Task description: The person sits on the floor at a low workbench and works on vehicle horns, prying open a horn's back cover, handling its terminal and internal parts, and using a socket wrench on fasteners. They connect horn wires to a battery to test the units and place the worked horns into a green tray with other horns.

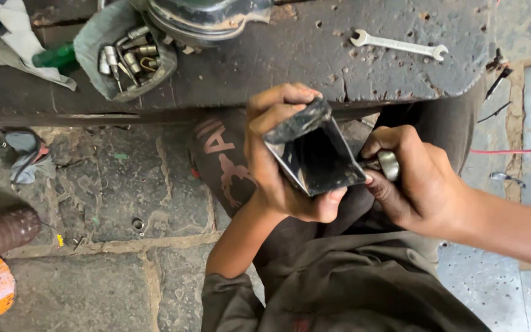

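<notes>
Black metal part (314, 150), glossy, box-like with angled faces, sits mid-frame, held off the bench in front of the person's lap. Left hand (278, 160) wraps it: fingers curled over the far top edge, thumb under the near corner, firm grasp. Right hand (416, 178) is closed around a small round silver socket-like piece (388, 165), pressed against the part's right side; whatever sits between socket and part is hidden.

Risks, my read:
- Part is slick and gripped mostly at its edges. A hard push from the right could twist it out of the left hand and drop it on the stone floor (106, 184).
- Left thumb lies right by the contact point; a slip of the silver piece would likely catch it.
- Nothing supports the part from below, so all load goes into the left wrist.

Counts:
- 1 black part, 1 silver piece in hand.
- 1 open-ended spanner (399, 44), far right on the dark bench (265, 61).
- 1 grey pouch of sockets (127, 55), far left on bench; roughly eight pieces showing, exact number can't be told.
- 1 green bottle-like item (56, 56) beside it.
- 1 red wire (511, 150) at right.
</notes>
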